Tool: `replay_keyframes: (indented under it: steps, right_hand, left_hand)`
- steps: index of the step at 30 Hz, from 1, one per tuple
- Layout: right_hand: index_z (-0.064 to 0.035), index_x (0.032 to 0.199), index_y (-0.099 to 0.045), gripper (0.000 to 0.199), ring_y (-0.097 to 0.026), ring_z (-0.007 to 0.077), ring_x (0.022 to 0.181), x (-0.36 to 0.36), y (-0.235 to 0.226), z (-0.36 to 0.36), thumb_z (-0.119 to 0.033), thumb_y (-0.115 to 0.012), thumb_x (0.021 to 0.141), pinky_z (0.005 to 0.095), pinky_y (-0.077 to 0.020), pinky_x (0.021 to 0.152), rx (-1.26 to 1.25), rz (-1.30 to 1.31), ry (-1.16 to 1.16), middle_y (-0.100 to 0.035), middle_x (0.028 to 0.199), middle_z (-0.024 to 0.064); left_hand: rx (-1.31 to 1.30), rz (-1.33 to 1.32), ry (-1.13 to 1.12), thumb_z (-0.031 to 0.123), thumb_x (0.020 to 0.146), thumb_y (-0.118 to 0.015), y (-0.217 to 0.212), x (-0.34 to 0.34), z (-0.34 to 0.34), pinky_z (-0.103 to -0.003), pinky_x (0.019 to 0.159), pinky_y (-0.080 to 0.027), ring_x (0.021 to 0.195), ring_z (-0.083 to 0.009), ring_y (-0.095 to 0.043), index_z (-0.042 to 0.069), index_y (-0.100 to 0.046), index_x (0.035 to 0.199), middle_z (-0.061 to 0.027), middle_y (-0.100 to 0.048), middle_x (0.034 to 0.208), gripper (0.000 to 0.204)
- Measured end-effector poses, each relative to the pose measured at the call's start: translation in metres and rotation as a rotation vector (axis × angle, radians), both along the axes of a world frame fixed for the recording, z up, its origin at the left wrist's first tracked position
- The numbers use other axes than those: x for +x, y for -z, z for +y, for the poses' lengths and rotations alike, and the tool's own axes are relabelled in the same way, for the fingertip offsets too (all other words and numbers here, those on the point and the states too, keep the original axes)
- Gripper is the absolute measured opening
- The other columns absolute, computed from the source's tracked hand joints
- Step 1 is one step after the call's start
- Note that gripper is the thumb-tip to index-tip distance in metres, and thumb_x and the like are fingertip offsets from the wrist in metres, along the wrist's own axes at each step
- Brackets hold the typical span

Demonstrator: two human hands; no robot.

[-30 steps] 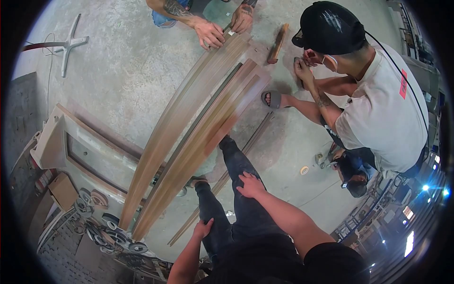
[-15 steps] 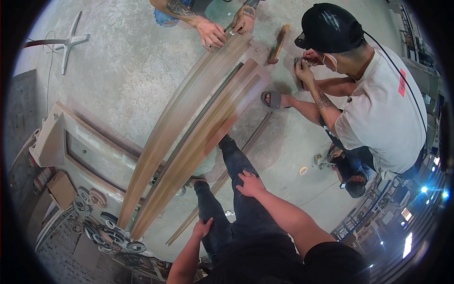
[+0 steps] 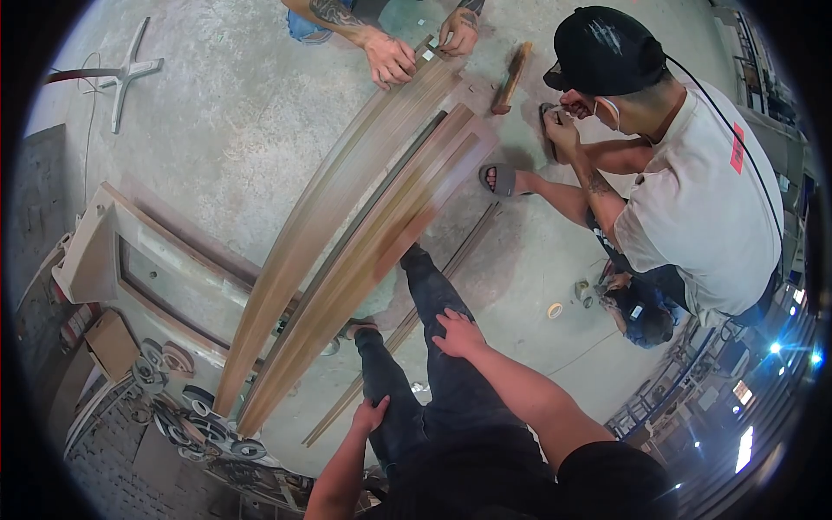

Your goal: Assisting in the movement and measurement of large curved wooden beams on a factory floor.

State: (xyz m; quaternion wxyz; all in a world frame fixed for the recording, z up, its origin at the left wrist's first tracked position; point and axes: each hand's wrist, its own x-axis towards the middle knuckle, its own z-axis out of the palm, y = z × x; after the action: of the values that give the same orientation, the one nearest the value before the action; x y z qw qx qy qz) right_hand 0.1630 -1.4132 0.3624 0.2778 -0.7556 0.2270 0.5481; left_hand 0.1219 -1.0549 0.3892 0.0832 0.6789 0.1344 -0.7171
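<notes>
My right hand (image 3: pixel 459 334) lies on my right knee with its fingers spread and nothing in it. On my left thigh rests my left hand (image 3: pixel 371 416), its fingers laid along the dark trousers. In front of me stretch two long runs of brown wooden boards, a nearer one (image 3: pixel 364 264) and a farther one (image 3: pixel 325 195), side by side and raised off the floor. At the far end, a co-worker's tattooed hands work: one hand (image 3: pixel 391 59) presses on the farther boards, the other (image 3: pixel 458 33) hovers by their tip near a small white tag (image 3: pixel 428 55).
Another person in a black cap (image 3: pixel 607 52) crouches at the right, hands together. Thin wooden strips (image 3: pixel 351 403) lie on the floor beside my feet. A tape roll (image 3: pixel 555 310) and a wood block (image 3: pixel 513 78) are on the concrete. Sanding discs (image 3: pixel 208 429) and a cardboard box (image 3: pixel 113 345) sit at left.
The co-worker's hand at the boards' tip has moved slightly right, uncovering the end and its white tag. The capped person's hands and head have shifted slightly. My hands stay put.
</notes>
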Motion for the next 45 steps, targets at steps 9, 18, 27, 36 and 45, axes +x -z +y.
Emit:
replay_keyframes:
  steps: [9,18,27,36,45]
  right_hand:
    - [-0.016,0.151,-0.046,0.07,-0.039,0.0336,0.145,0.0044,-0.0023,-0.0008,-0.045,-0.067,0.09,0.0501,-0.0376,0.115,0.003,0.001,-0.006,-0.035,0.161,0.0099]
    - [-0.0166,0.151,-0.045,0.071,-0.038,0.0331,0.146,0.0051,0.0004,-0.0001,-0.046,-0.067,0.09,0.0497,-0.0357,0.117,-0.002,0.009,-0.011,-0.035,0.161,0.0097]
    - [-0.017,0.151,-0.045,0.071,-0.037,0.0329,0.146,0.0059,0.0004,0.0001,-0.046,-0.068,0.09,0.0509,-0.0344,0.118,-0.002,0.012,0.0,-0.035,0.161,0.0094]
    - [-0.0181,0.151,-0.045,0.071,-0.034,0.032,0.148,0.0071,-0.0007,-0.0014,-0.044,-0.068,0.09,0.0521,-0.0328,0.119,0.005,0.023,0.013,-0.033,0.163,0.0087]
    - [-0.0182,0.151,-0.045,0.07,-0.035,0.0315,0.147,0.0068,-0.0013,-0.0019,-0.044,-0.068,0.09,0.0534,-0.0327,0.118,0.003,0.019,0.018,-0.033,0.163,0.0083]
  left_hand:
    - [-0.017,-0.012,-0.039,0.076,0.087,-0.053,0.0037,-0.0059,0.0057,-0.045,0.109,-0.044,0.129,-0.0427,-0.055,-0.008,-0.052,0.139,-0.0323,-0.058,0.134,0.1]
    - [0.001,-0.014,-0.016,0.078,0.086,-0.053,0.0031,-0.0054,0.0058,-0.045,0.109,-0.044,0.129,-0.0427,-0.055,-0.009,-0.051,0.139,-0.032,-0.059,0.134,0.101]
    - [0.008,-0.008,-0.033,0.076,0.087,-0.053,-0.0002,-0.0015,0.0022,-0.045,0.108,-0.045,0.128,-0.0429,-0.056,-0.01,-0.051,0.138,-0.0319,-0.059,0.133,0.1]
    - [0.018,-0.008,-0.02,0.076,0.087,-0.054,-0.0011,-0.0017,0.0013,-0.045,0.109,-0.045,0.129,-0.0424,-0.056,-0.01,-0.051,0.139,-0.0317,-0.059,0.133,0.1]
    - [0.012,-0.032,-0.048,0.076,0.087,-0.054,-0.0022,-0.0019,0.0005,-0.045,0.108,-0.045,0.128,-0.0425,-0.056,-0.009,-0.051,0.139,-0.0319,-0.059,0.133,0.099]
